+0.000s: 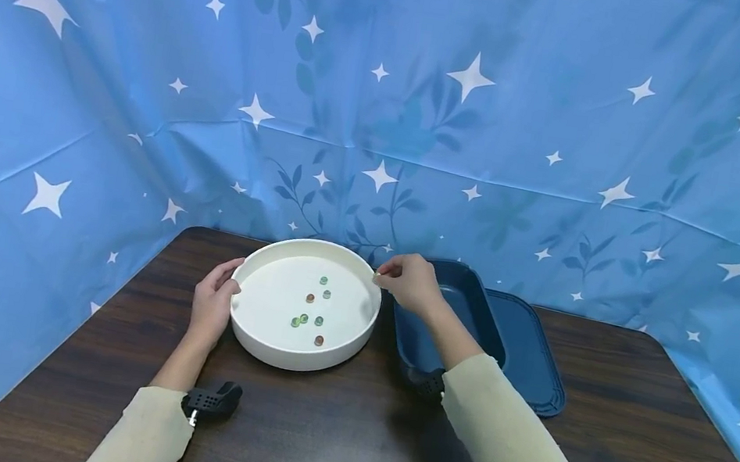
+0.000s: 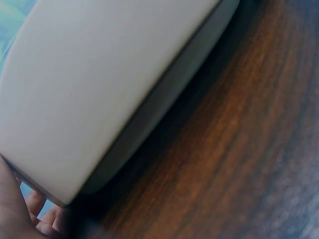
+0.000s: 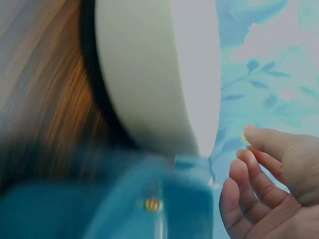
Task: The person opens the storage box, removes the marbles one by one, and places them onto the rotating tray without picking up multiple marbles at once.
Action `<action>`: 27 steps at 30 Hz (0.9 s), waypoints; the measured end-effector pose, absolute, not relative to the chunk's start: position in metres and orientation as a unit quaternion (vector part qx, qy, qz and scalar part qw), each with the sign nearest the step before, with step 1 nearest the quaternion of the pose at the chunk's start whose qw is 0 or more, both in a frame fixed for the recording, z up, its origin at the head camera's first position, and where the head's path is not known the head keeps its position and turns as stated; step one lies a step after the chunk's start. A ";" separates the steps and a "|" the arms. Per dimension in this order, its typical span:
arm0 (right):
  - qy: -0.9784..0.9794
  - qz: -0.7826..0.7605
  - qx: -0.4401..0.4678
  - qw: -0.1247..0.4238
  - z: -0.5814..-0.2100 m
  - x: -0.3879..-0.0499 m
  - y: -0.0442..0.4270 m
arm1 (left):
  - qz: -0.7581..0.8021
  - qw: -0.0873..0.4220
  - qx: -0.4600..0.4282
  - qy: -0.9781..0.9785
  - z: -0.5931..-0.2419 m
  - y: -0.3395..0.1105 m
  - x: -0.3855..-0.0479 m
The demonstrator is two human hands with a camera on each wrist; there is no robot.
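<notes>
A round white tray (image 1: 267, 355) with a raised wall holds several small glass marbles (image 1: 319, 321), green, clear and reddish. My left hand (image 1: 212, 303) grips the tray's left side, thumb over the rim and fingers outside; in the left wrist view the fingers (image 2: 35, 201) curl at the edge of the tray's wall (image 2: 94, 89). Above the tray's right rim, my right hand (image 1: 411, 282) pinches a small yellowish marble (image 1: 375, 277) between thumb and fingertips. Only a sliver of that marble (image 3: 244, 136) shows in the right wrist view, the rest being covered.
Right of the tray stands a deep dark blue box (image 1: 411, 341), partly under my right forearm. A red-and-yellow marble (image 3: 153, 204) shows in it in the right wrist view. A flat blue lid (image 1: 527, 348) lies beside it on the brown table (image 1: 608, 407). A starry blue cloth (image 1: 536, 112) hangs behind.
</notes>
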State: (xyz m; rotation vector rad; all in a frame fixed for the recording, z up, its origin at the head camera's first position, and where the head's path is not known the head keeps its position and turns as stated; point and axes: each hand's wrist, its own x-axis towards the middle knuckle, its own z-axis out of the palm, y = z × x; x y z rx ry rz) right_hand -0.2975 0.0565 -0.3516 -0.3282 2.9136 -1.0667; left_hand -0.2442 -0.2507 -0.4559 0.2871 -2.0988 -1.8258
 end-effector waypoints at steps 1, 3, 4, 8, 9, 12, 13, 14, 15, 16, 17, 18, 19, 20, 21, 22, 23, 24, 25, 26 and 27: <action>0.931 -0.348 -0.109 0.010 -0.352 -0.297 0.052 | -0.643 0.171 0.102 -0.740 -0.455 -0.252 -0.244; 0.926 -0.360 -0.116 0.009 -0.352 -0.297 0.042 | -0.643 0.168 0.105 -0.740 -0.455 -0.253 -0.244; 0.923 -0.366 -0.120 0.009 -0.352 -0.297 0.038 | -0.642 0.167 0.106 -0.740 -0.454 -0.253 -0.244; 0.911 -0.390 -0.134 0.019 -0.354 -0.298 0.021 | -0.643 0.173 0.106 -0.738 -0.454 -0.252 -0.244; 0.908 -0.395 -0.137 0.020 -0.355 -0.299 0.018 | -0.643 0.176 0.104 -0.738 -0.455 -0.252 -0.244; 0.904 -0.403 -0.140 0.024 -0.362 -0.302 0.010 | -0.645 0.177 0.099 -0.737 -0.457 -0.250 -0.243; 0.905 -0.402 -0.140 0.025 -0.365 -0.303 0.008 | -0.646 0.176 0.097 -0.737 -0.458 -0.249 -0.243; 0.905 -0.402 -0.139 0.027 -0.368 -0.304 0.006 | -0.646 0.174 0.097 -0.737 -0.459 -0.248 -0.242; 0.906 -0.399 -0.137 0.029 -0.371 -0.306 0.004 | -0.647 0.172 0.097 -0.737 -0.460 -0.247 -0.242; 0.907 -0.397 -0.135 0.032 -0.374 -0.307 0.003 | -0.648 0.170 0.097 -0.736 -0.460 -0.246 -0.242; 0.909 -0.393 -0.134 0.033 -0.377 -0.309 0.000 | -0.648 0.170 0.098 -0.735 -0.460 -0.246 -0.241; 0.911 -0.389 -0.135 0.033 -0.380 -0.311 -0.002 | -0.648 0.173 0.098 -0.735 -0.460 -0.246 -0.241; 0.912 -0.385 -0.135 0.033 -0.382 -0.313 -0.005 | -0.649 0.178 0.098 -0.733 -0.460 -0.246 -0.241; 0.913 -0.383 -0.135 0.034 -0.384 -0.316 -0.008 | -0.650 0.182 0.098 -0.731 -0.460 -0.246 -0.242; 0.914 -0.380 -0.136 0.032 -0.387 -0.318 -0.011 | -0.651 0.186 0.099 -0.730 -0.459 -0.246 -0.242; 0.915 -0.378 -0.135 0.033 -0.389 -0.321 -0.014 | -0.651 0.189 0.098 -0.729 -0.459 -0.247 -0.242; 0.917 -0.374 -0.133 0.034 -0.391 -0.323 -0.017 | -0.651 0.191 0.097 -0.729 -0.458 -0.248 -0.243; 0.918 -0.373 -0.131 0.036 -0.393 -0.326 -0.019 | -0.650 0.191 0.095 -0.729 -0.457 -0.249 -0.243; 0.918 -0.374 -0.127 0.040 -0.396 -0.328 -0.022 | -0.650 0.191 0.095 -0.729 -0.457 -0.250 -0.243; 0.918 -0.375 -0.124 0.042 -0.398 -0.330 -0.024 | -0.650 0.190 0.095 -0.730 -0.456 -0.251 -0.244; 0.918 -0.374 -0.123 0.043 -0.400 -0.332 -0.026 | -0.649 0.190 0.096 -0.730 -0.456 -0.252 -0.244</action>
